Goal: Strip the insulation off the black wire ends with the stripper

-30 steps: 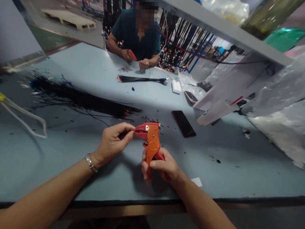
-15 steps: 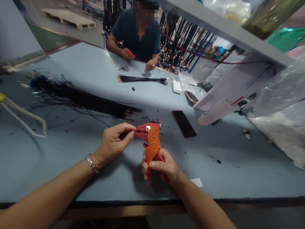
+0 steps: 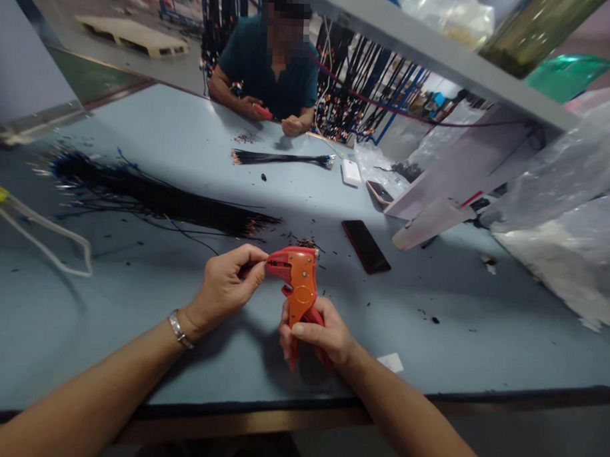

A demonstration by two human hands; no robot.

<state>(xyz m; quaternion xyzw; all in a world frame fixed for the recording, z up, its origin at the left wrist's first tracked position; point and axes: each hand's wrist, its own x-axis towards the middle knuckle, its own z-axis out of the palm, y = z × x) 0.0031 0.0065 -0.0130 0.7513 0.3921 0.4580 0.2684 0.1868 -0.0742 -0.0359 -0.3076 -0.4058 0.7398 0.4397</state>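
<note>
My right hand [image 3: 324, 334] is wrapped around the handles of an orange and red wire stripper [image 3: 301, 290], held upright with its jaws pointing left. At the tip of those jaws, the thumb and forefinger of my left hand [image 3: 232, 279] are pinched together on a thin black wire [image 3: 197, 239]. Most of this wire is hidden by my fingers; a length of it trails back toward the large bundle of black wires [image 3: 180, 204]. That bundle lies on the table beyond my left hand, its copper-coloured ends toward the stripper. Small black scraps [image 3: 304, 242] lie behind the tool.
Across the blue-grey table [image 3: 131, 329] sits a co-worker [image 3: 270, 74] holding a red tool. A smaller wire bundle [image 3: 282, 159], a white box [image 3: 351, 173] and a dark phone [image 3: 366, 246] lie between us. At right are a white roll [image 3: 430, 226] and plastic bags [image 3: 559, 244].
The view has shifted slightly. Both my hands and the wire stripper keep nearly the same pose. The co-worker's hands have come a little closer together.
</note>
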